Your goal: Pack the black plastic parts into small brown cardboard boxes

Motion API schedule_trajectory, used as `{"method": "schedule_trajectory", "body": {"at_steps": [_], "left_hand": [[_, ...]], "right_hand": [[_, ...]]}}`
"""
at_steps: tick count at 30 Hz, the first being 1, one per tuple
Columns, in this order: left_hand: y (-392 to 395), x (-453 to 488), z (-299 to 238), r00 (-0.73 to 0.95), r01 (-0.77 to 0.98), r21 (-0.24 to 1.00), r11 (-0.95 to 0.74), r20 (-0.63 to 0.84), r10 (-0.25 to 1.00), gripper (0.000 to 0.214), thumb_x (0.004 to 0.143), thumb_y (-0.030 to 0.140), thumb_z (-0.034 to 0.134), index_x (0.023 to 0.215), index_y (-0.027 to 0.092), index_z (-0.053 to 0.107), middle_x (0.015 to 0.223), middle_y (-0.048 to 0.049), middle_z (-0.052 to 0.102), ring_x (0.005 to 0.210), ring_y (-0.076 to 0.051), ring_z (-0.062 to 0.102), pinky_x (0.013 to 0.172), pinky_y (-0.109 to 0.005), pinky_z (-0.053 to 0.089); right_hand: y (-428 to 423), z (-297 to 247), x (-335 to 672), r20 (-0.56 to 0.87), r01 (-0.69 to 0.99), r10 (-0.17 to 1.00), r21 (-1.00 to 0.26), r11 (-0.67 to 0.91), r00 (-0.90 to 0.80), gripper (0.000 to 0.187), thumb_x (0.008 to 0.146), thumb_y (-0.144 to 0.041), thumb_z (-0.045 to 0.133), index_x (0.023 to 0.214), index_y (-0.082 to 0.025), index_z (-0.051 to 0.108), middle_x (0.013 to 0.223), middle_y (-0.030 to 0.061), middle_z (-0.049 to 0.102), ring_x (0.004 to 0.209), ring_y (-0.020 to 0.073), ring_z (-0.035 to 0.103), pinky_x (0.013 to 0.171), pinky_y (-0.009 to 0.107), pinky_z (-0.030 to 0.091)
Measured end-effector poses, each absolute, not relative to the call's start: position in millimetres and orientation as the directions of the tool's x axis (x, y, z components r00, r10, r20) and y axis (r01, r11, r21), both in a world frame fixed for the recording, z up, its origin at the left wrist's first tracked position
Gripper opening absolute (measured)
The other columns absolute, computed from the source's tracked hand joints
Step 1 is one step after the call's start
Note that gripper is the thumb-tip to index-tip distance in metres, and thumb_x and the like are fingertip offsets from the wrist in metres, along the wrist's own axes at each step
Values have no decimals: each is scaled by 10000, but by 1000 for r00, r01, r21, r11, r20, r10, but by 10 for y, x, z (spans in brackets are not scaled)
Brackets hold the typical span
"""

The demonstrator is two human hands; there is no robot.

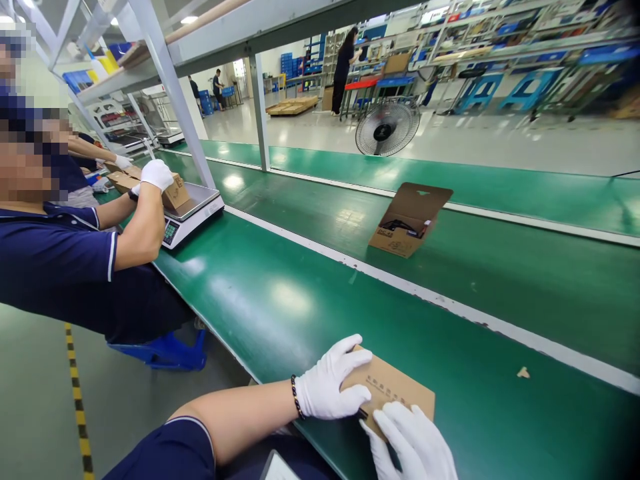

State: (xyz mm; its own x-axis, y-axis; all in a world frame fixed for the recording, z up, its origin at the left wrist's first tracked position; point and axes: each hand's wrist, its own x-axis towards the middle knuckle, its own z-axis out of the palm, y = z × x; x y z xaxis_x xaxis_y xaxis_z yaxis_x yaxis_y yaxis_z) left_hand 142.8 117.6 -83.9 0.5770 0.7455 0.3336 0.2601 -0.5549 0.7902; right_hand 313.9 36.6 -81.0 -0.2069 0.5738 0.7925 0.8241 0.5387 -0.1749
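Head-worn view, looking forward and down; green bench (pixel 250 280) close, fan (pixel 387 130) farther off.

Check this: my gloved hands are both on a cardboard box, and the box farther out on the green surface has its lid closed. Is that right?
Not quite: the head view shows the farther box with its lid open. Your gloved left hand and right hand are indeed on a cardboard box, the other farther out on the green surface.
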Motion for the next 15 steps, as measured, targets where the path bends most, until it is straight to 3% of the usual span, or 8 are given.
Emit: {"method": "schedule_trajectory", "body": {"at_steps": [4, 6, 11, 13, 15], "left_hand": [[1191, 1444, -841, 563, 215, 775, -594, 399, 724, 680, 788, 335, 589, 1385, 184, 301, 1469, -200, 261, 1388, -319, 321, 1104, -479, 335], [1198, 1434, -850, 563, 211, 763, -610, 416, 715, 675, 790, 334, 586, 1383, 186, 299, 1457, -196, 266, 1377, -314, 334, 1091, -474, 353], [1202, 1333, -655, 567, 348, 662, -663, 415, 712, 652, 806, 287, 540, 1383, 161, 264, 1460, -205, 227, 1346, -311, 359, 1050, -460, 404], [1184, 1326, -433, 577, 474, 541, -695, 405, 709, 600, 795, 231, 513, 1353, 145, 308, 1450, -212, 242, 1311, -345, 372, 1035, -511, 391], [1159, 1367, -189, 638, 551, 401, -732, 363, 679, 496, 774, 212, 512, 1258, 142, 423, 1364, -192, 367, 1209, -361, 435, 996, -544, 385]], "right_hand": [[362, -870, 3282, 783, 736, 516, -112, 668, -349, 245, 776, -112, 668, 1008, -177, 620, 975, 75, 639, 955, 195, 609, 975, 439, 460], [378, -891, 3271, 784, 759, 546, -155, 633, -295, 224, 800, -145, 656, 1018, -180, 618, 949, 72, 639, 919, 193, 616, 935, 418, 485], [420, -917, 3009, 702, 821, 679, -507, 264, 215, 492, 772, -374, 711, 1182, -139, 574, 1075, 151, 616, 915, 264, 627, 784, 422, 553], [433, -918, 2914, 577, 710, 731, -680, 182, 365, 569, 809, -412, 661, 1297, -161, 510, 1235, 164, 567, 1043, 299, 608, 823, 439, 555], [454, -921, 2863, 400, 512, 813, -846, 150, 423, 594, 877, -396, 562, 1410, -198, 391, 1383, 140, 476, 1149, 298, 567, 844, 413, 563]]}}
